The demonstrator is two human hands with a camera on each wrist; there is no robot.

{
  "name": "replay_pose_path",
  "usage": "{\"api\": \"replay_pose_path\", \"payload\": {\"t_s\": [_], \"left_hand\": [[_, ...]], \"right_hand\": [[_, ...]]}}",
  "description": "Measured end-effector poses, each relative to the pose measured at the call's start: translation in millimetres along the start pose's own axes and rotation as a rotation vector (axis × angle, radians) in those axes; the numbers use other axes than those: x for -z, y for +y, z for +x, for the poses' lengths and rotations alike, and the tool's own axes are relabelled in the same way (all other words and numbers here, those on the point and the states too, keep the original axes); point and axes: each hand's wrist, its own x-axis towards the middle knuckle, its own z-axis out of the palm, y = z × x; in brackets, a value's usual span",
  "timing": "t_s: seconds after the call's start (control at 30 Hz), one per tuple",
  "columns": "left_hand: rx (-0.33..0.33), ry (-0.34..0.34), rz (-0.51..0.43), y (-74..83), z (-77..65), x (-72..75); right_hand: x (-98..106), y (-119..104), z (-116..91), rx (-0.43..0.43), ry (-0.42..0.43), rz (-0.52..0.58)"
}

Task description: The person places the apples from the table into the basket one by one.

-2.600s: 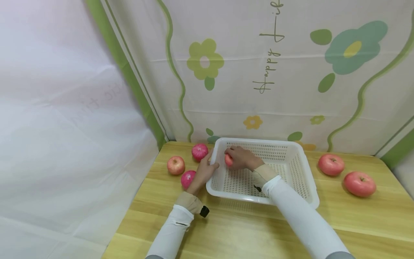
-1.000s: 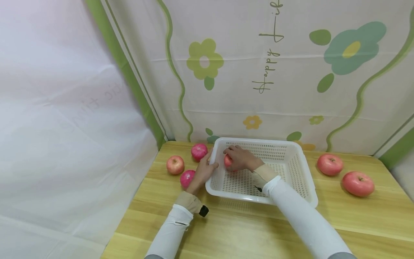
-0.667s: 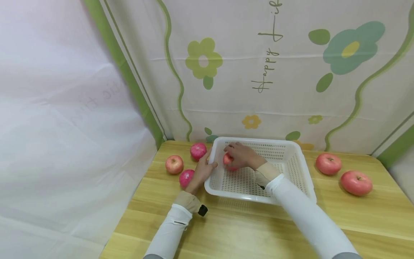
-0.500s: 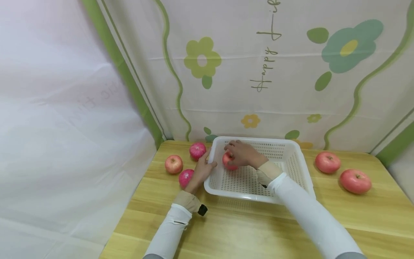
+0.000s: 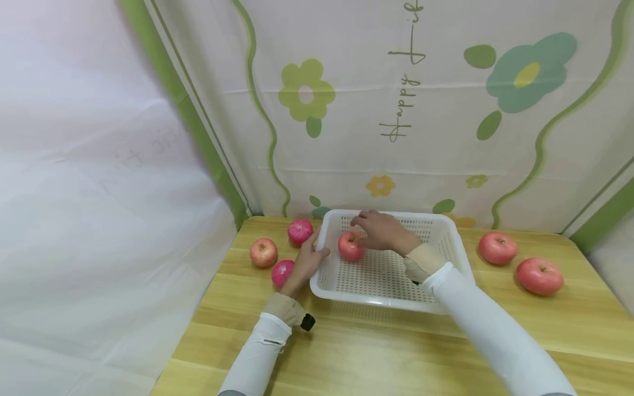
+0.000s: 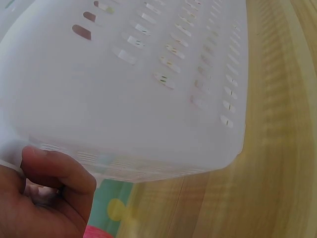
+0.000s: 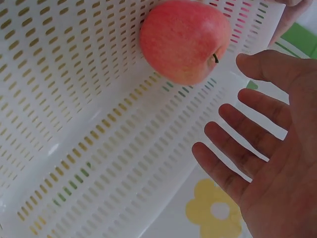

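Observation:
A white perforated plastic basket stands on the wooden table. My left hand grips its left rim, and the left wrist view shows the curled fingers at the basket's edge. Inside, in the left part of the basket, rests a red apple with its stem showing. Just right of that apple is my right hand, fingers spread. In the right wrist view a gap shows between the apple and the open right hand, which holds nothing.
Left of the basket lie a yellowish-red apple and two bright pink round fruits, one behind and one partly hidden by the left arm. Two large red apples lie to the right. A flowered curtain hangs behind the table.
My right hand has let go of the apple and drawn up and to the right, its fingers spreading. The apple now shows fully in the basket. My left hand keeps its grip on the rim.

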Motion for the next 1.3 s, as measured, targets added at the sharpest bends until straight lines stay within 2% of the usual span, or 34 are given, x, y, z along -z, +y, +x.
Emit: {"api": "replay_pose_path", "payload": {"t_s": [0.5,0.77,1.03,1.3], "left_hand": [[-0.006,-0.006,0.002,0.1,-2.0,-1.5],[-0.008,-0.002,0.014,2.4,-3.6,-1.4],[0.021,0.029,0.066,3.5,-2.9,-1.6],[0.088,0.028,0.086,6.1,-3.2,-1.9]], "right_hand": [[12.5,14.7,-20.0,-0.027,0.021,-0.041],[19.8,24.4,-33.2,-0.064,0.001,-0.025],[26.1,33.9,-47.5,-0.082,0.009,-0.028],[32.6,47.6,-61.2,-0.073,0.037,-0.046]]}}
